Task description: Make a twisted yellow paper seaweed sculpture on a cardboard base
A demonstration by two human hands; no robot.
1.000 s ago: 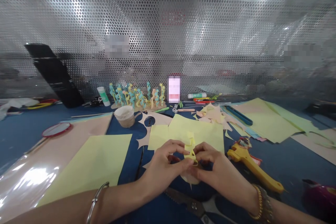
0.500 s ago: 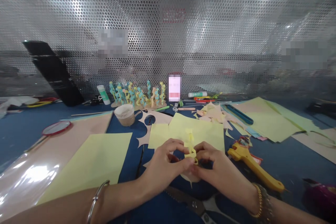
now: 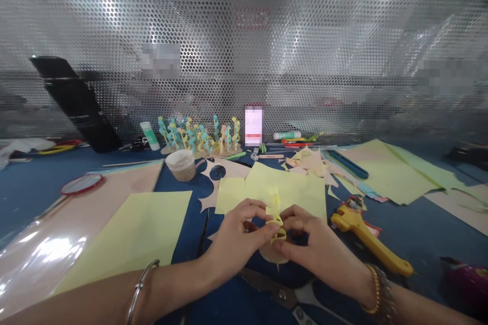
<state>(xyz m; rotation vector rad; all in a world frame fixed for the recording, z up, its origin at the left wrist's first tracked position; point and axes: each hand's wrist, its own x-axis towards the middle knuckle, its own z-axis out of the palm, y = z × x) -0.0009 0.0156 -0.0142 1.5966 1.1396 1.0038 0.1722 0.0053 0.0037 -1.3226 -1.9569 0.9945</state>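
Note:
Between my two hands stands a twisted yellow paper strip, looped into a curl above a small round beige paper piece. My left hand pinches the strip from the left, thumb and fingers on its loops. From the other side my right hand closes on the strip's lower loops, with its thumb low at the beige round's edge. Parts of the fingertips are hidden behind the strip. Scissors lie close below my hands, partly covered by my right wrist.
Yellow sheets lie behind my hands, with paper scraps beyond. A yellow-handled tool is at right. Farther back stand a paper cup, several curled paper figures, a glue stick and a lit phone.
My left thumb has drawn slightly left, and more of the strip's lower loop and the beige round shows. Both hands stay on the strip.

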